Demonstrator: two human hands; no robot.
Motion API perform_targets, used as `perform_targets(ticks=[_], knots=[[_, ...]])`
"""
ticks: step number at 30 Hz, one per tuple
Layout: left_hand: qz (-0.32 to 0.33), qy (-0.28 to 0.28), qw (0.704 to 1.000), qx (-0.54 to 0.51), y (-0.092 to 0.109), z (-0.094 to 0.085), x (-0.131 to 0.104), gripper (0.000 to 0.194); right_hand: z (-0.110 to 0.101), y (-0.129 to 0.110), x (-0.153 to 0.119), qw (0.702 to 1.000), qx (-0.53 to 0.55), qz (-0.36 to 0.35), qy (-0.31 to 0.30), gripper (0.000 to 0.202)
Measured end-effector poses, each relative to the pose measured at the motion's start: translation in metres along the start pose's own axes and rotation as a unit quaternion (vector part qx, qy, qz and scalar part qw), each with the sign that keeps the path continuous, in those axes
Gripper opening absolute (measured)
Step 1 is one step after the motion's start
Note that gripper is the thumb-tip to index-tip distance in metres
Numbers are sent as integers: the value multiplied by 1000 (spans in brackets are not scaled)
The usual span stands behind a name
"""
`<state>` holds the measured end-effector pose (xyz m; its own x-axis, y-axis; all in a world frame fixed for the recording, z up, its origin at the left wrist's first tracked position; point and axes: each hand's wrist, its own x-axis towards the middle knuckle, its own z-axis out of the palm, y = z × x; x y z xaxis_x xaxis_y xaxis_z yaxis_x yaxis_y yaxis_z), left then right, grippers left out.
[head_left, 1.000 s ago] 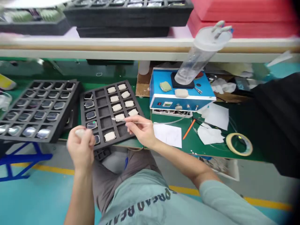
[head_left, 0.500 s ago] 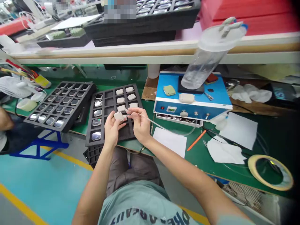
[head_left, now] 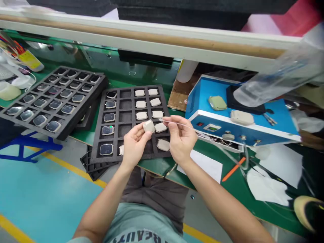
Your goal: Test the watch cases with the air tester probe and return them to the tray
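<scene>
A cream-coloured smartwatch case [head_left: 149, 126] is pinched between the thumb and fingers of my left hand [head_left: 135, 143], its plain side tilted up. My right hand [head_left: 182, 138] grips the end of a thin clear tube [head_left: 209, 137] between thumb and fingers. The tube's pale tip points left at the case, a small gap apart. Both hands are above a black foam tray [head_left: 125, 117]. Dark-screened watches [head_left: 109, 117] fill its left column, and cream cases [head_left: 141, 115] lie in its right columns.
On the left stands another foam tray full of watches [head_left: 55, 104]. To the right is a blue machine [head_left: 196, 101] bearing a green case [head_left: 217, 103], a cream case [head_left: 242, 117] and a clear cylinder [head_left: 263, 89]. White paper [head_left: 206, 166] and an orange stick [head_left: 234, 168] lie before it.
The camera view has moved nearer to the bench, so the trays and machine look larger. Both hands keep their hold; the case in my left hand is tilted more upright.
</scene>
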<state>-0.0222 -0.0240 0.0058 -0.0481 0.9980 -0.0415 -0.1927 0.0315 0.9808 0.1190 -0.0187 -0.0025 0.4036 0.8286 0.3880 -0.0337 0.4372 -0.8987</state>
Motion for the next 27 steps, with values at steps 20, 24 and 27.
perform_targets(ticks=[20,24,27], knots=[[0,-23,1000,5,-1,1,-4,40,2,2,-14,999,-8,0,-54,14],[-1,-25,1000,6,-1,1,-4,42,1,3,-14,999,-6,6,-54,16],[10,-23,1000,4,-2,2,-4,40,1,3,-14,998,0,4,-58,16]])
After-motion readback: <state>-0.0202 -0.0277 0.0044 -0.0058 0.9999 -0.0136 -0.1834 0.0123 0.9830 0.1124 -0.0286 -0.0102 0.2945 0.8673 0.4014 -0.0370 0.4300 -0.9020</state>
